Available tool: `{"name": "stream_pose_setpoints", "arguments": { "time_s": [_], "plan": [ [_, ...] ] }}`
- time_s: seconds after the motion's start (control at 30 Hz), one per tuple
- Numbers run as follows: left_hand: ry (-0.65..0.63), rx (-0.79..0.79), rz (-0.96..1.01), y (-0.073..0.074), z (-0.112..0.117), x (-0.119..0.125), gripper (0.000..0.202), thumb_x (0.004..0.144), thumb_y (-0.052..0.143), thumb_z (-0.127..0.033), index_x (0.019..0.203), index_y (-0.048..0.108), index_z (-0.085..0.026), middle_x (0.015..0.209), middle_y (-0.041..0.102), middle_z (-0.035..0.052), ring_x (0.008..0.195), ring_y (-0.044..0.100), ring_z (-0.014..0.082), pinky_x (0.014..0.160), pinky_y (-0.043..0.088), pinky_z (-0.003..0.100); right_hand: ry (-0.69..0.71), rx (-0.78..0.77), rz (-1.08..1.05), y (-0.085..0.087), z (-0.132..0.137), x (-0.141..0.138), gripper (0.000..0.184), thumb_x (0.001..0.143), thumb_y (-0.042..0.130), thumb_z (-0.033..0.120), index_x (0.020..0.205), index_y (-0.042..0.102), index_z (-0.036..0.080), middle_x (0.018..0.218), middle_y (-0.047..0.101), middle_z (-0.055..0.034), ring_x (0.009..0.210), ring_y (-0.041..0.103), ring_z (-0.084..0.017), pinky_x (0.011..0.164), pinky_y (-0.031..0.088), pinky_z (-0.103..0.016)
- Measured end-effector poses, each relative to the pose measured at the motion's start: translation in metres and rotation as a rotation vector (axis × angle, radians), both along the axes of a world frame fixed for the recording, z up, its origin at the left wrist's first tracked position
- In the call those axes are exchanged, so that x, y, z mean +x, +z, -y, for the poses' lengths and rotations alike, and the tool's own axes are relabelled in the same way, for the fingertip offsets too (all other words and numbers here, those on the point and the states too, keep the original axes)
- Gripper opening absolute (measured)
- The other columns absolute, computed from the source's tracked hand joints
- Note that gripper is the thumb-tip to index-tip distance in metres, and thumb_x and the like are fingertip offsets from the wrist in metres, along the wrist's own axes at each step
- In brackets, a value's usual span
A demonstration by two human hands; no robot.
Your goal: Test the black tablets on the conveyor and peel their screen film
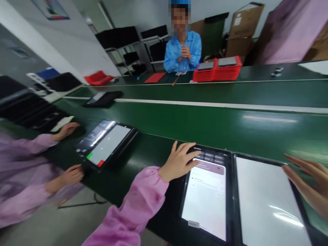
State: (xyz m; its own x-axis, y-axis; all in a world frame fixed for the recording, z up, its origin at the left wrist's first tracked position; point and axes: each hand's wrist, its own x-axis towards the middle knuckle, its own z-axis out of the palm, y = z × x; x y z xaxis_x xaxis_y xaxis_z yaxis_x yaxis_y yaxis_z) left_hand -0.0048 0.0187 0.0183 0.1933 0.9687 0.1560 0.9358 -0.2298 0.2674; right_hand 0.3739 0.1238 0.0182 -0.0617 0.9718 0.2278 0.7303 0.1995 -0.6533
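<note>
My left hand (178,161) rests with spread fingers on the far edge of a black-framed tablet (205,198), over a dark strip of buttons. The tablet's screen is lit with a white menu page and a mauve banner. Beside it lies a second, blank white screen (269,205) in a black frame, possibly the same device. My right hand (306,181) hovers at that screen's right edge, fingers apart, partly cut off by the frame. Neither hand holds anything.
A green conveyor belt (194,119) runs across the view. A co-worker's pink-sleeved hands (69,153) sit beside a black-cased tablet (106,143) at left. A person in a blue smock (182,51) stands beyond stacked red trays (217,70). Cardboard boxes (243,29) stand behind.
</note>
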Motion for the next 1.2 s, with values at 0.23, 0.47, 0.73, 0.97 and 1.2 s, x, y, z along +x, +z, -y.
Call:
{"name": "stream_pose_setpoints", "arguments": {
  "time_s": [0.23,0.47,0.73,0.97,1.2],
  "plan": [
    [-0.035,0.001,0.006,0.000,-0.001,-0.005,0.040,0.108,0.044,-0.046,0.136,0.066,-0.028,0.149,0.059,0.0152,0.136,0.056,0.0335,0.116,0.031,0.079,-0.246,-0.393,-0.479,0.001,0.009,-0.006,0.088,0.045,0.078,0.070,0.120,0.070,0.026,0.139,0.069,-0.0118,0.139,0.056,-0.039,0.119,0.045,-0.044],
    [-0.295,-0.052,0.067,0.006,0.019,-0.005,0.042,0.101,0.054,-0.061,0.130,0.071,-0.035,0.150,0.058,0.0130,0.140,0.053,0.0321,0.121,0.025,0.076,-0.231,-0.433,-0.676,-0.024,0.011,0.003,0.086,0.049,0.083,0.080,0.120,0.073,0.034,0.141,0.068,-0.0045,0.141,0.055,-0.035,0.120,0.041,-0.040],
    [-0.109,-0.046,0.090,0.000,0.008,-0.015,0.036,0.106,0.048,-0.051,0.130,0.071,-0.035,0.149,0.059,0.0114,0.140,0.053,0.0319,0.120,0.029,0.074,-0.232,-0.394,-0.693,-0.027,0.013,0.005,0.081,0.050,0.083,0.082,0.115,0.076,0.034,0.137,0.071,-0.0051,0.139,0.056,-0.037,0.121,0.040,-0.047],
    [-0.040,0.013,0.001,0.004,-0.004,-0.015,0.035,0.106,0.052,-0.045,0.133,0.068,-0.032,0.146,0.061,0.0113,0.136,0.056,0.0317,0.119,0.031,0.075,-0.184,-0.379,-0.689,-0.029,0.015,0.008,0.065,0.065,0.082,0.074,0.116,0.075,0.033,0.134,0.072,-0.0076,0.133,0.061,-0.037,0.114,0.049,-0.043],
    [-0.057,0.066,-0.076,-0.003,-0.002,-0.013,0.035,0.105,0.054,-0.048,0.131,0.069,-0.032,0.145,0.062,0.0115,0.134,0.057,0.0324,0.117,0.031,0.078,-0.214,-0.396,-0.701,-0.029,0.015,0.006,0.067,0.064,0.082,0.072,0.116,0.074,0.032,0.135,0.071,-0.0068,0.136,0.059,-0.034,0.112,0.051,-0.038]
  ]
}}
